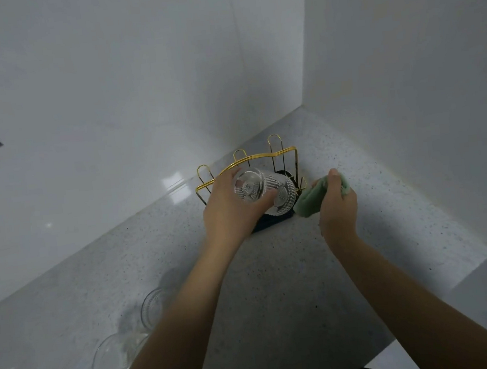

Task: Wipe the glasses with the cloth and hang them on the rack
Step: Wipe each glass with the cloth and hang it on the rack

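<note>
Your left-hand fingers [263, 198] are clamped around a ribbed clear glass [248, 188], held upside down with its thick base toward the camera, right over the gold wire rack [281, 152] in the corner of the worktop [274, 270]. Your right hand [337, 202] has its fingers bunched tight on the green cloth [308, 203], just beside the rack and apart from the glass in your left hand [227, 212]. A second ribbed glass [283, 196] sits just behind the first one; it looks already hung on the rack, though your hand hides how it seats on the prong. So, as a judgement, you are partway through: one glass appears done, the one in hand looks wiped and ready to go onto a free loop, and at least two more glasses [116, 357] wait on the worktop at lower left, partly hidden by your forearm. The rack is thin bent wire with rounded upright loops above a dark base tray [265, 222], so a glass must drop mouth-down over a loop. The glass is fluted and heavy-bottomed, likely slippery; the cloth looks soft and nappy. The worktop is pale speckled stone, smooth and hard, and the glossy wall [111, 122] behind it reflects light.
</note>
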Available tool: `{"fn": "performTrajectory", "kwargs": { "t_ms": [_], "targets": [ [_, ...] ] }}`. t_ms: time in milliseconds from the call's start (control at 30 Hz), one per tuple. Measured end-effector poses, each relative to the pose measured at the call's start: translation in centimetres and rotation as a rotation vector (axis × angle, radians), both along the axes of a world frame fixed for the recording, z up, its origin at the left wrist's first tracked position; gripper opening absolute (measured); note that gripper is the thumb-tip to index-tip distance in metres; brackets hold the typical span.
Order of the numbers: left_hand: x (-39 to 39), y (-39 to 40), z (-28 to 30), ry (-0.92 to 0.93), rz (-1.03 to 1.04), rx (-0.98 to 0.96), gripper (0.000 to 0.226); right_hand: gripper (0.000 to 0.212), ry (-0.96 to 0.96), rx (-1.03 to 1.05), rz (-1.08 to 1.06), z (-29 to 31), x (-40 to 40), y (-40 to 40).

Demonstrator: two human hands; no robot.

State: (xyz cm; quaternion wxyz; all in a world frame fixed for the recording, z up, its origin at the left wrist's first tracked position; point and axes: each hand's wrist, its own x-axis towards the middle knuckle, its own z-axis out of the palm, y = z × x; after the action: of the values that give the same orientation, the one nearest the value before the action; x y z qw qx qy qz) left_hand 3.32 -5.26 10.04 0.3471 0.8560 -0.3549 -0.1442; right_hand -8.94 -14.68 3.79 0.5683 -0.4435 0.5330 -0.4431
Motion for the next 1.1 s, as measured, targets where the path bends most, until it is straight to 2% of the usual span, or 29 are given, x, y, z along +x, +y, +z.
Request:
{"fn": "performTrajectory", "kwargs": {
  "t_ms": [300,433,567,800,933,1100],
  "targets": [
    [0.2,-1.8,-1.0,-0.235,-0.102,0.253,0.074,0.039,0.042,0.056,0.041,-0.2,-0.4,-0.3],
    [0.1,-2.4,-3.2,-0.208,-0.137,0.370,0.078,0.049,0.089,0.053,0.071,-0.7,-0.2,-0.2],
    [-0.1,-2.7,-4.6,-0.217,-0.144,0.443,0.080,0.042,0.101,0.059,0.088,-0.6,-0.4,-0.1],
    [-0.2,-2.8,-5.0,-0.246,-0.140,0.511,0.083,0.047,0.109,0.078,0.083,-1.0,-0.7,-0.1],
    [-0.2,-2.7,-5.0,-0.229,-0.156,0.527,0.088,0.038,0.099,0.075,0.087,-0.5,-0.5,0.3],
    [-0.4,-1.8,-4.5,-0.187,-0.166,0.462,0.082,0.039,0.098,0.075,0.095,-0.2,-0.7,1.6]
  ]
}}
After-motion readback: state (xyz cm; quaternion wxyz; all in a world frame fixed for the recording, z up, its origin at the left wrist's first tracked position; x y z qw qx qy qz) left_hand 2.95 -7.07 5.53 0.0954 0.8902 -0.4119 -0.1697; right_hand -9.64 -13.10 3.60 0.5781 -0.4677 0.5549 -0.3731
